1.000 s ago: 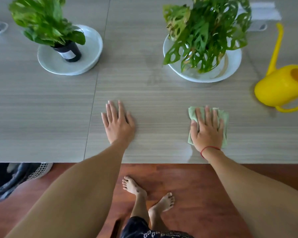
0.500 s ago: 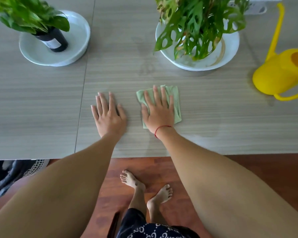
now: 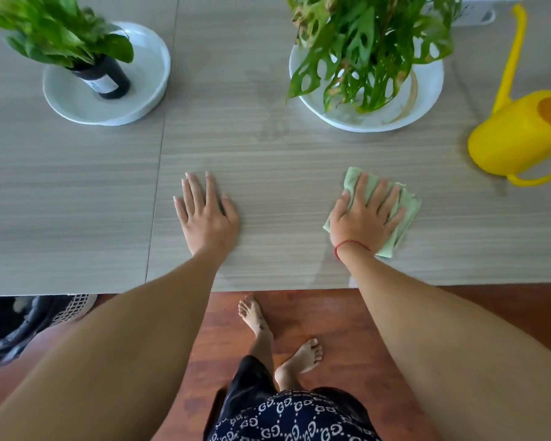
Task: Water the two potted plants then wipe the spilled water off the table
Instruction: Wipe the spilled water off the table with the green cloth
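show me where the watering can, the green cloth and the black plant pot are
watering can [image 3: 516, 135], head view, on its yellow body.
green cloth [image 3: 407, 211], head view, on the corner showing past the right hand's fingers.
black plant pot [image 3: 109, 81], head view, on its side wall.

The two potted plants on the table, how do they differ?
The left plant has solid, pointed leaves and its black pot shows; the right plant has holed, partly browned leaves that hide its pot. The left plant leans; the right one spreads wider. Both stand in white dishes.
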The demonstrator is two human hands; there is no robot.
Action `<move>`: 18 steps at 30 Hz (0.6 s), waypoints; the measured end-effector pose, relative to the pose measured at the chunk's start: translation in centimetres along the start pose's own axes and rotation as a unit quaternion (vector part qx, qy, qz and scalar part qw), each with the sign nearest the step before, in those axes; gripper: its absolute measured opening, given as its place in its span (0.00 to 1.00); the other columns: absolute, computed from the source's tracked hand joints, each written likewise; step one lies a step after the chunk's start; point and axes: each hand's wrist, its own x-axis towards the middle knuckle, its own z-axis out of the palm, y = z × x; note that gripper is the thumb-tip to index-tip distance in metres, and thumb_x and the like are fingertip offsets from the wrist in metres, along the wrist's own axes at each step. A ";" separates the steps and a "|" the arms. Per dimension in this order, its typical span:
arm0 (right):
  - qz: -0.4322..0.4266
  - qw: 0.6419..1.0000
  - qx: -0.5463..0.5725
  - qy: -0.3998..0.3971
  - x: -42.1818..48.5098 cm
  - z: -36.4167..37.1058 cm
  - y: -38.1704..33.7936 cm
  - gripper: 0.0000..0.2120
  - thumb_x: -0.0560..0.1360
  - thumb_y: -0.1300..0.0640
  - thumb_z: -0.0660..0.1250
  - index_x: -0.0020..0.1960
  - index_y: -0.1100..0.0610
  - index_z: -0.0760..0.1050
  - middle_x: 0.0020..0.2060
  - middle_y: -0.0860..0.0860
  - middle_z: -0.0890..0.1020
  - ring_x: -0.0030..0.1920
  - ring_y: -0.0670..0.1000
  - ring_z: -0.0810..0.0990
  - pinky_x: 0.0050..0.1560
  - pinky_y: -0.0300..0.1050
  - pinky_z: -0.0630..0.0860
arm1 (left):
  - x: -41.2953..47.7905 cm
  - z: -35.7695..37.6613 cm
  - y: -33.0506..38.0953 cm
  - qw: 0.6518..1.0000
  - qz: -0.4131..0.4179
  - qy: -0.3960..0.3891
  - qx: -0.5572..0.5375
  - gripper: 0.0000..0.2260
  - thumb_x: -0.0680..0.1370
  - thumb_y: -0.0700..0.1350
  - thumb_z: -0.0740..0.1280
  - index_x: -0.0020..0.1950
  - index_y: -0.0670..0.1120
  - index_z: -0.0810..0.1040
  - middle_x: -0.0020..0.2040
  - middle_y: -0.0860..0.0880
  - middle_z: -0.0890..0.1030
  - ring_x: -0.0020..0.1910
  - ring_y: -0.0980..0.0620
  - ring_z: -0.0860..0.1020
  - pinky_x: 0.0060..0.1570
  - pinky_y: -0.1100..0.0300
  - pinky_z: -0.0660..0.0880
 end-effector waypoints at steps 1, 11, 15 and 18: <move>0.003 1.000 0.005 -0.007 0.4 0.4 -1.5 0.25 0.79 0.44 0.45 0.74 0.47 0.56 0.76 0.55 0.55 0.77 0.59 0.49 0.74 0.65 0.46 | 0.1 0.1 0.0 1.000 0.002 0.003 -0.001 0.25 0.82 0.51 0.51 0.79 0.50 0.54 0.79 0.43 0.50 0.78 0.48 0.45 0.76 0.49 0.40; -0.171 0.984 -0.001 -0.058 -1.6 2.7 -9.2 0.27 0.76 0.43 0.42 0.74 0.46 0.59 0.76 0.53 0.56 0.77 0.57 0.52 0.73 0.58 0.40 | 2.4 -1.1 -0.7 0.999 0.019 0.030 -0.010 0.17 0.81 0.49 0.57 0.69 0.48 0.72 0.68 0.41 0.69 0.65 0.40 0.67 0.64 0.47 0.62; -0.127 0.992 -0.013 -0.017 -0.7 3.1 -10.7 0.24 0.78 0.46 0.46 0.73 0.47 0.61 0.75 0.54 0.60 0.76 0.58 0.56 0.72 0.59 0.42 | 8.2 -2.4 -1.3 0.998 0.030 0.045 -0.023 0.15 0.81 0.50 0.55 0.62 0.49 0.76 0.64 0.43 0.70 0.62 0.41 0.68 0.61 0.48 0.62; -0.093 0.996 -0.004 -0.012 1.4 3.7 -13.0 0.24 0.78 0.46 0.46 0.73 0.48 0.60 0.76 0.54 0.58 0.76 0.58 0.54 0.72 0.59 0.41 | 11.5 -2.5 -2.4 1.000 0.010 0.002 -0.012 0.17 0.82 0.51 0.54 0.70 0.53 0.70 0.77 0.41 0.58 0.74 0.42 0.58 0.70 0.47 0.53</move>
